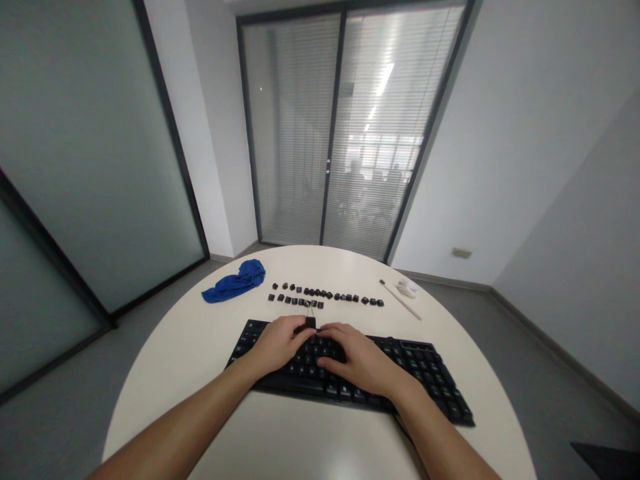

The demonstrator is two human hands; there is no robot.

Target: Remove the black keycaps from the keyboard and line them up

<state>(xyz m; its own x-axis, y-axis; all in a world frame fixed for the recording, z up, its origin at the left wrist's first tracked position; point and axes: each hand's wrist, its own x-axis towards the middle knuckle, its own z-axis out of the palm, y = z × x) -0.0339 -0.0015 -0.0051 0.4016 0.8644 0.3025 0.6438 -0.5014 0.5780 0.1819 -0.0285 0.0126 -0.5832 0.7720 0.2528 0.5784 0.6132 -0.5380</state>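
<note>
Round cream tabletop point(310, 440): rim farther from long black plastic keyboard point(425, 363) at left than right. Left hand point(278, 341) pinches small black-handled wire puller point(311, 323) at keyboard's far edge; right hand point(360, 357) half-open, empty, beside it.

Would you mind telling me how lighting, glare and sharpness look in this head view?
Head view: bright streaks show at the right-hand blinds; head view: a faint sheen lies on the pale table; head view: the loose keycaps look soft, legends hardly readable; head view: door frames lean, suggesting wide-angle distortion.
</note>
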